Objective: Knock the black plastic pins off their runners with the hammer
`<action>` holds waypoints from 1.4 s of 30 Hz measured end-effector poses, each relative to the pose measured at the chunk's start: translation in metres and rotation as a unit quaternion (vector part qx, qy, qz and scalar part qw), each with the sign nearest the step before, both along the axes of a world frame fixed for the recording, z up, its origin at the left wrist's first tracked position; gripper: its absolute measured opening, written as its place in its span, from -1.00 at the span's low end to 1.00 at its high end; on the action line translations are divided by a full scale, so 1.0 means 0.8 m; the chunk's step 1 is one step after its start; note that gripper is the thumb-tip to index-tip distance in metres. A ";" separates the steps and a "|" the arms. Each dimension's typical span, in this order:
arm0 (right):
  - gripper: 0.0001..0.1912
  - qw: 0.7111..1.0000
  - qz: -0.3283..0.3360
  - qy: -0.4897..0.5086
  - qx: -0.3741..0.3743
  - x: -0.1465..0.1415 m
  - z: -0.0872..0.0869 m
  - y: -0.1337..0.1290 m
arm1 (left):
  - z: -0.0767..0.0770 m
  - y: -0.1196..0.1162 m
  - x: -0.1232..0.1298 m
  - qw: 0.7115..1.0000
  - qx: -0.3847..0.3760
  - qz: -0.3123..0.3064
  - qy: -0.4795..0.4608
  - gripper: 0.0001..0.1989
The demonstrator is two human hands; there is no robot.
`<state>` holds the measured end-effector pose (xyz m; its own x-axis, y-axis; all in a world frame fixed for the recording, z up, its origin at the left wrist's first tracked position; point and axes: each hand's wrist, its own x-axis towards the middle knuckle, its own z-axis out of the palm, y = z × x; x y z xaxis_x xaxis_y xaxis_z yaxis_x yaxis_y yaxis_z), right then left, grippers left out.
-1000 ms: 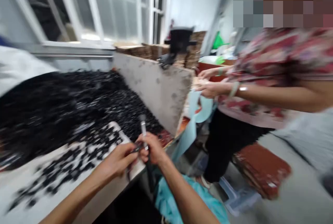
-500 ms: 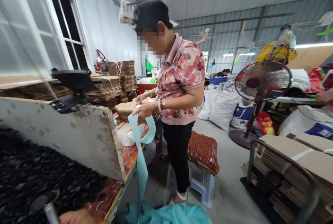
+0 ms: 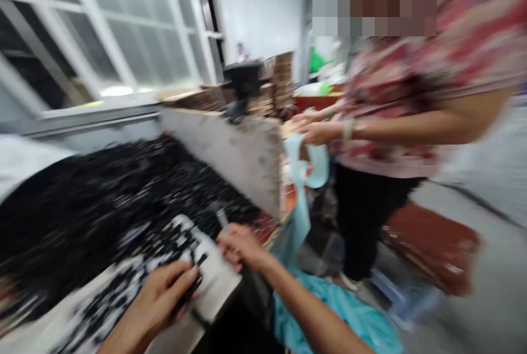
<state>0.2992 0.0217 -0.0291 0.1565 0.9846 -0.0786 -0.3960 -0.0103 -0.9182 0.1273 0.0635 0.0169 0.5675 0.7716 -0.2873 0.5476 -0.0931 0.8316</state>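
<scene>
At the bottom centre-left, my left hand (image 3: pixel 162 293) is curled around something black, seemingly one of the small black pieces; blur hides its exact shape. Just right of it, my right hand (image 3: pixel 242 247) is closed on a thin tool with a silvery shaft (image 3: pixel 223 217), whose far end blurs into the dark heap. Below and around my left hand, loose black pieces (image 3: pixel 119 288) lie scattered on a pale surface (image 3: pixel 218 266). Beyond both hands spreads a large heap of black pieces (image 3: pixel 102 195).
A stained upright board (image 3: pixel 230 151) with a black clamped holder (image 3: pixel 242 82) bounds the heap. On the right stands a co-worker (image 3: pixel 395 101), holding a light-blue strip (image 3: pixel 302 200). Turquoise material (image 3: pixel 337 310) lies on the floor near a stool with a reddish-brown cushion (image 3: pixel 436 244).
My view has swung left and down, so the co-worker now appears larger and further right. Both my hands and the pale surface have come into view; earlier only one hand's edge showed.
</scene>
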 end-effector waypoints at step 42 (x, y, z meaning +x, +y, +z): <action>-0.67 0.994 -0.084 -0.048 -0.044 -0.019 -0.022 0.004 | -0.029 0.003 -0.219 0.922 -0.186 0.315 -0.128 -0.60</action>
<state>0.2839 0.0246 -0.0467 0.3288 0.9339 -0.1406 -0.3088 -0.0344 -0.9505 -0.0481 0.0660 -0.0063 0.1274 0.8462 -0.5174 0.1761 0.4941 0.8514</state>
